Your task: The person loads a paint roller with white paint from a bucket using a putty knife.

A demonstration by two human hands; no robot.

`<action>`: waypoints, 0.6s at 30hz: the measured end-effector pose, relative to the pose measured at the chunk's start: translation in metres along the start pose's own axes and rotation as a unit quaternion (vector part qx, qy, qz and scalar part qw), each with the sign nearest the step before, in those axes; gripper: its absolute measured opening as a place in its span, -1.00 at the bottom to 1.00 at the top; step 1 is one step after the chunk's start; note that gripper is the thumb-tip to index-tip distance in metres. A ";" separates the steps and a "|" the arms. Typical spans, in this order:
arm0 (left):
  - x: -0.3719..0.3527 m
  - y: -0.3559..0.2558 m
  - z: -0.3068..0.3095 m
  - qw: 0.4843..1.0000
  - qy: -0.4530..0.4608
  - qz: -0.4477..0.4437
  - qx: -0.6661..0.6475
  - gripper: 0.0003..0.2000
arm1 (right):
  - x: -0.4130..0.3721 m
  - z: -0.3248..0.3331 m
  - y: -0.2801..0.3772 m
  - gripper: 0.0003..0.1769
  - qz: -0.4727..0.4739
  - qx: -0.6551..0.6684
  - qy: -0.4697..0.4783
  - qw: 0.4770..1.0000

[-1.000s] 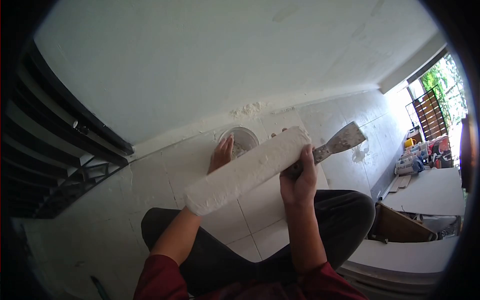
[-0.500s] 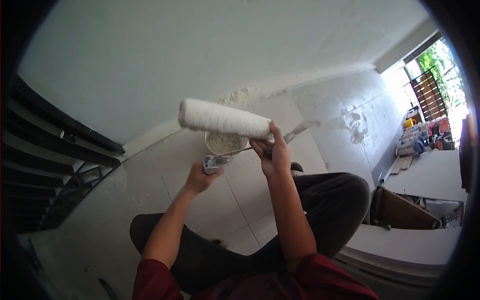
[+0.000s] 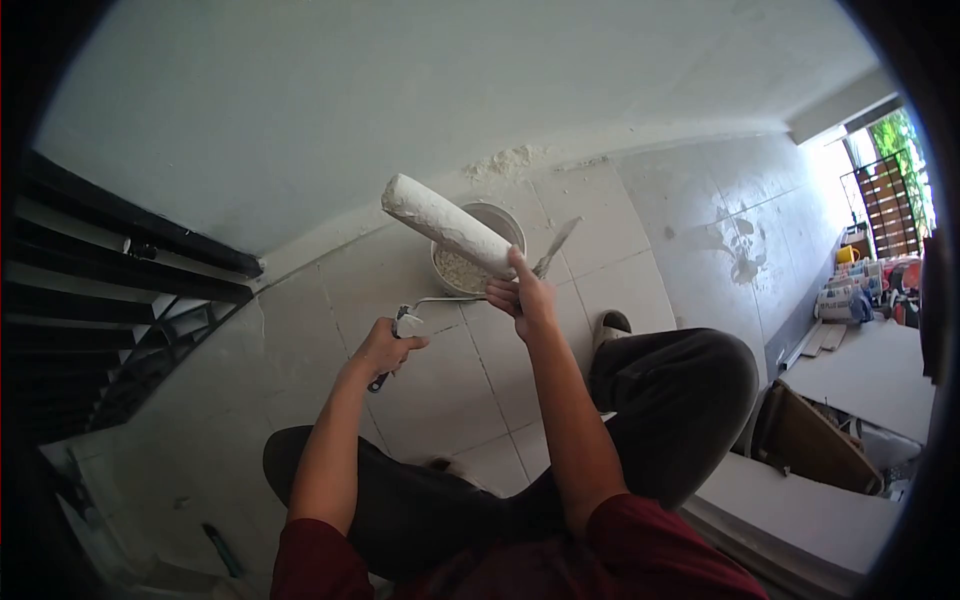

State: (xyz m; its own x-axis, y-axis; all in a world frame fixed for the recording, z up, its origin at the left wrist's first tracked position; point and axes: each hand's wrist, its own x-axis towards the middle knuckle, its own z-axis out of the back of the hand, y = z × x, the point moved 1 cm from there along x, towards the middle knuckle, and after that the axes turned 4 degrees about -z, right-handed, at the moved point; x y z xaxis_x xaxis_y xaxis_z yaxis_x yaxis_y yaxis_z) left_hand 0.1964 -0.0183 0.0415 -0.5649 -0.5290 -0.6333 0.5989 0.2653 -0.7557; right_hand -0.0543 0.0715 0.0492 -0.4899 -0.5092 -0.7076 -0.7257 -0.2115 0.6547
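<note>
A paint roller [image 3: 450, 225] with a thick white sleeve is held tilted over a round bucket [image 3: 505, 212] of crumbly pale material. My left hand [image 3: 383, 350] is closed around its handle, and the wire frame runs from there toward my right hand. At the sleeve's lower right end, my right hand [image 3: 527, 298] rests its thumb on the sleeve. The same hand grips a putty knife [image 3: 562, 240], whose blade points up and away; its handle is mostly hidden by the fingers.
Pale crumbs [image 3: 505, 163] lie along the foot of the wall [image 3: 420, 90]. A dark slatted rack [image 3: 120, 270] stands at left. Dusty tiles [image 3: 450, 370] cover the floor; a wet-looking smear [image 3: 742, 255] is farther right. Boards and a brown drawer-like box [image 3: 815, 440] lie at right.
The roller has tilted more steeply, its far end still up and left, and the bucket shows more. The putty knife now points more upward. The view has shifted slightly.
</note>
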 end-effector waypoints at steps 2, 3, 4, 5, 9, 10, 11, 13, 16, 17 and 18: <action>0.008 0.007 0.004 0.999 0.010 0.019 -0.043 -0.69 | 0.005 0.004 -0.006 -0.32 0.011 -0.040 0.034 0.999; 0.009 0.011 0.003 0.996 0.022 0.039 -0.082 -0.67 | 0.005 0.003 -0.010 -0.38 0.033 -0.068 0.057 0.996; 0.009 0.015 0.002 0.995 0.021 0.042 -0.083 -0.67 | 0.005 0.003 -0.014 -0.43 0.056 -0.094 0.079 0.991; 0.008 0.018 0.001 0.991 0.011 0.048 -0.122 -0.68 | 0.005 0.004 -0.019 -0.43 0.052 -0.093 0.080 0.991; 0.011 0.028 0.003 0.977 -0.017 0.067 -0.202 -0.68 | 0.001 0.014 -0.037 -0.53 0.056 -0.142 0.032 0.988; 0.012 0.031 0.005 0.977 -0.019 0.066 -0.201 -0.68 | 0.002 0.015 -0.040 -0.55 0.047 -0.185 0.009 0.982; 0.012 0.033 0.008 0.975 -0.018 0.072 -0.209 -0.68 | 0.004 0.016 -0.042 -0.55 0.047 -0.181 0.011 0.982; 0.011 0.031 0.016 0.975 -0.015 0.079 -0.208 -0.67 | -0.001 0.013 -0.041 -0.56 0.013 -0.236 0.000 0.972; 0.013 0.023 0.027 0.979 0.010 0.098 -0.180 -0.69 | -0.021 -0.003 -0.029 -0.60 0.234 -0.193 0.018 0.953; 0.013 0.021 0.030 0.981 0.003 0.096 -0.167 -0.68 | -0.030 -0.011 -0.026 -0.60 0.233 -0.189 0.011 0.954; 0.012 0.014 0.032 0.984 -0.004 0.091 -0.155 -0.67 | -0.041 -0.022 -0.020 -0.62 0.307 -0.139 0.002 0.942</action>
State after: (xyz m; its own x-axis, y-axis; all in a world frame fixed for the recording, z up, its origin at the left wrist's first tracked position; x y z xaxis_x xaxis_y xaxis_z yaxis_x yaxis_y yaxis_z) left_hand 0.2163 -0.0463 0.0282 -0.4593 -0.4562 -0.7622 0.4865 0.5887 -0.6455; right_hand -0.0092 0.0782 0.0705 -0.7731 -0.6102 -0.1728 -0.1514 -0.0869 0.9846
